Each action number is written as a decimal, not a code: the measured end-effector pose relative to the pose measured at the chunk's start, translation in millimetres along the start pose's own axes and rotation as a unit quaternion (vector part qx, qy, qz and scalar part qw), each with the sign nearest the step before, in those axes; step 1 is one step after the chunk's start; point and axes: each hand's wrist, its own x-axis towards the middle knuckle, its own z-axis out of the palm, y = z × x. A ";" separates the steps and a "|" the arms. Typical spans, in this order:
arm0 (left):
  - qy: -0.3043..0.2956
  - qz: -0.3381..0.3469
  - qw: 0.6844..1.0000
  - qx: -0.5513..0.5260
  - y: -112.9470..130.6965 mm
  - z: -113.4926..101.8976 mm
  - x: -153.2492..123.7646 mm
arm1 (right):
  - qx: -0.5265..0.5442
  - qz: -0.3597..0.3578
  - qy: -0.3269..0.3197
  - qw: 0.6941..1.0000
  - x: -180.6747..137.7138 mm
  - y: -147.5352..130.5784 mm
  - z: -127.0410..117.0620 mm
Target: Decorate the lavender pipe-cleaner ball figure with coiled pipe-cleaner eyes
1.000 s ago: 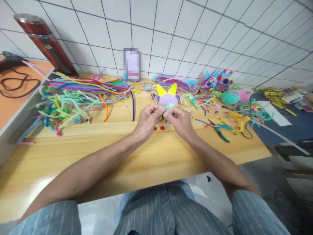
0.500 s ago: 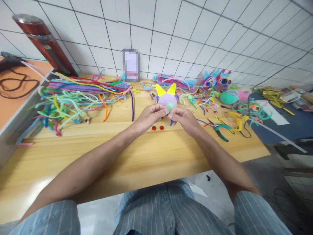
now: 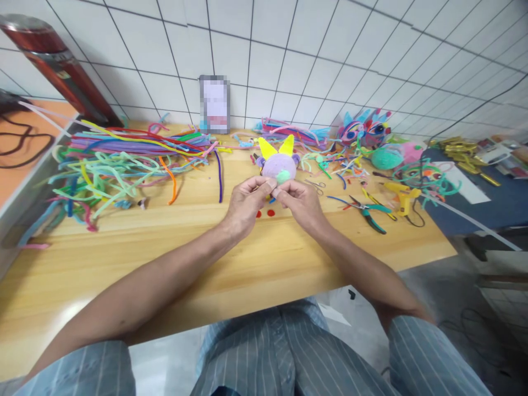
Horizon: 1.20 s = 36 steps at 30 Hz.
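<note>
My left hand (image 3: 246, 204) and my right hand (image 3: 300, 202) meet at the fingertips, thumbs and fingers pinched together. Whatever is between them is mostly hidden; a bit of blue shows just below the fingertips. Right behind the fingers is a fuzzy purple round figure (image 3: 277, 164) with two yellow pointed ears (image 3: 286, 145) and purple curls at its sides. A mint-green fuzzy patch (image 3: 283, 176) shows at its front, partly covered by my fingers. Close below my hands, two red discs (image 3: 271, 213) lie on the wooden table, one partly hidden by my left hand.
Pipe cleaners (image 3: 124, 165) are heaped at the left, and a red thermos (image 3: 61, 71) stands behind. A phone (image 3: 215, 104) leans on the wall. Scissors (image 3: 317, 186), pliers (image 3: 369, 212), a yellow glue gun (image 3: 401, 193) and fuzzy figures (image 3: 365, 129) lie to the right.
My pinched hands have shifted slightly left in front of the purple figure, covering one red disc partly. The scissors now show beside my right hand. The view has turned a little.
</note>
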 end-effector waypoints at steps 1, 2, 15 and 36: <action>0.009 -0.004 1.000 -0.011 -1.2 1.2 -1.3 | 0.003 -0.002 0.013 1.000 -1.0 1.5 4.0; 0.014 -0.011 1.000 -0.019 -2.5 2.3 -2.5 | 0.007 -0.006 0.023 1.000 -1.8 2.6 7.1; -0.175 0.080 0.958 0.211 7.8 -16.4 20.1 | -0.171 -0.101 -0.030 0.980 7.8 -1.0 -28.0; 0.002 0.004 1.000 0.014 -21.3 -3.5 1.4 | -0.047 -0.038 0.034 0.998 1.6 12.6 -2.0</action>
